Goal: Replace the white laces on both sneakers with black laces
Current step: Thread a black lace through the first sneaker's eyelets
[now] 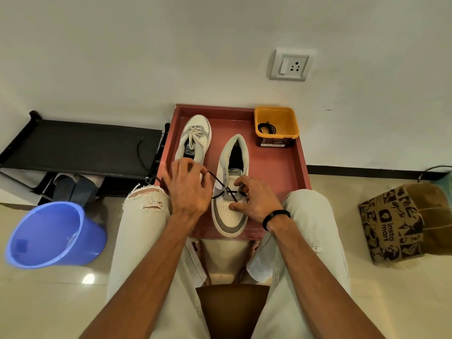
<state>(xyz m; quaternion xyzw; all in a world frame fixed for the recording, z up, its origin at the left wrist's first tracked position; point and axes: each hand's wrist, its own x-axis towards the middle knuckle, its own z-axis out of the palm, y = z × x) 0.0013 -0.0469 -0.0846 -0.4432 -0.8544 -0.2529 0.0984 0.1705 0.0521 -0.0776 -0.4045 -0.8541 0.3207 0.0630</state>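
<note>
Two white-and-grey sneakers lie on a red tray (278, 167). The far left sneaker (195, 138) still carries white laces, tied. The near right sneaker (231, 192), toe towards me, has a black lace (228, 192) crossed through its lowest eyelets. My left hand (188, 189) pinches one end of that lace and holds it up to the left. My right hand (256, 201) rests on the sneaker's toe and right side, fingers at the eyelets on the lace's other end. A second black lace (267, 128) lies coiled in a yellow tub (276, 126).
The yellow tub stands at the tray's far right corner. A blue bucket (53, 236) stands on the floor at left, near a low black rack (83, 148). A printed paper bag (401, 221) sits at right. My knees flank the tray.
</note>
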